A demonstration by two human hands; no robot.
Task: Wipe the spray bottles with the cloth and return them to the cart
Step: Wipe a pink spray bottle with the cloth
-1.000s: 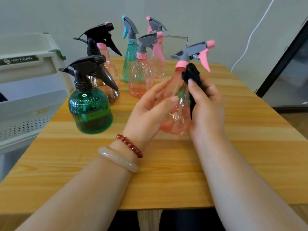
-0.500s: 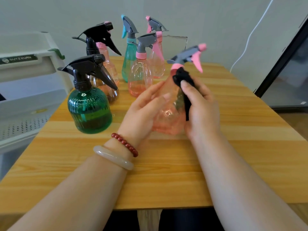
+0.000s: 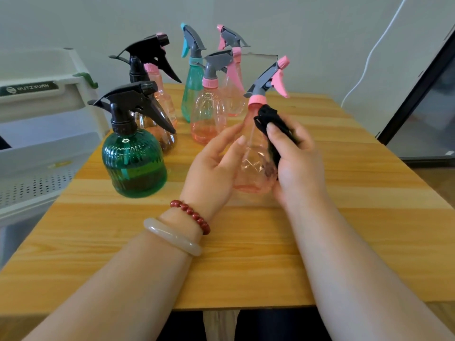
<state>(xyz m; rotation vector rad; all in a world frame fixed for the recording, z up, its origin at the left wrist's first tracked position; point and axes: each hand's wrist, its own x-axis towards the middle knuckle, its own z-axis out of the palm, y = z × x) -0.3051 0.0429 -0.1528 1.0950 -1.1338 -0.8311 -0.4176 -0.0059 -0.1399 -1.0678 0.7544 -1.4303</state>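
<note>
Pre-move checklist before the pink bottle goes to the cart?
1. Left hand grips pink bottle: ok.
2. Right hand presses cloth on the bottle's neck: ok.
3. Bottle wiped all round: cannot tell.
4. Cart shelf has room: cannot tell, mostly out of view.
5. Low path to cart: likely not ok, green bottle stands between.

Pink bottle (image 3: 253,168) in my left hand (image 3: 211,168): clear plastic, glossy, faceted. Its trigger head (image 3: 264,81): matt grey plastic. Cloth (image 3: 270,119) in my right hand (image 3: 299,163): black, soft, matt fabric. Table (image 3: 246,242): pale wood grain, smooth, low sheen. Green bottle (image 3: 134,166): ribbed translucent plastic, shiny. Cart (image 3: 49,148): white matt plastic, perforated shelf. Wrist: milky polished bangle (image 3: 172,236), glossy red beads (image 3: 190,215).
</note>
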